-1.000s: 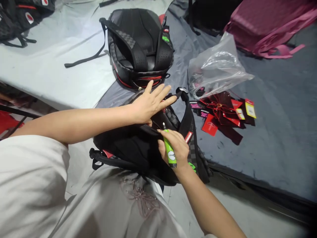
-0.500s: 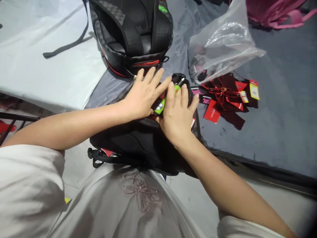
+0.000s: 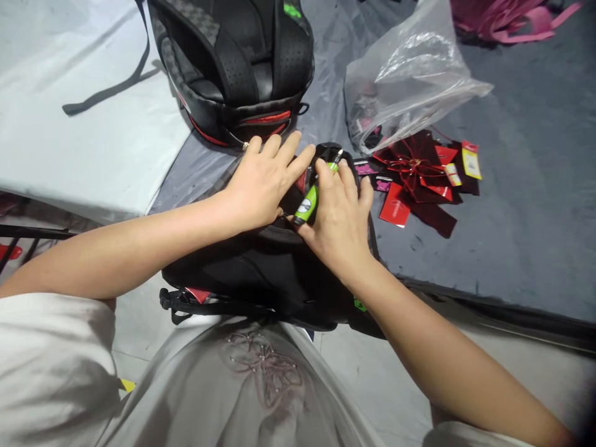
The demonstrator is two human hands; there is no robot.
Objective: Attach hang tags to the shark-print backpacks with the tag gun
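A black backpack [image 3: 261, 273] lies across the table's near edge, against my body. My left hand [image 3: 261, 183] grips its upper part, fingers reaching over the far side and thumb on the near side. My right hand [image 3: 342, 217] is closed around a green pen-shaped tool [image 3: 307, 202] with a black end and a slim metal tip, and it rests on the same bag. The tool lies slanted, its tip pointing away from me. Both hands partly cover the bag's top, where a bit of red shows.
Another black backpack [image 3: 258, 81] with red trim stands just beyond my hands. To the right are a clear plastic bag [image 3: 414, 68] and a bunch of red and black tags [image 3: 419, 171]. Something pink [image 3: 507, 22] lies at the far right. A white-covered surface [image 3: 93, 143] is on the left.
The view has shifted slightly, so the surroundings sit a little further left. The hands have drawn slightly apart, and more of the green tool shows between them.
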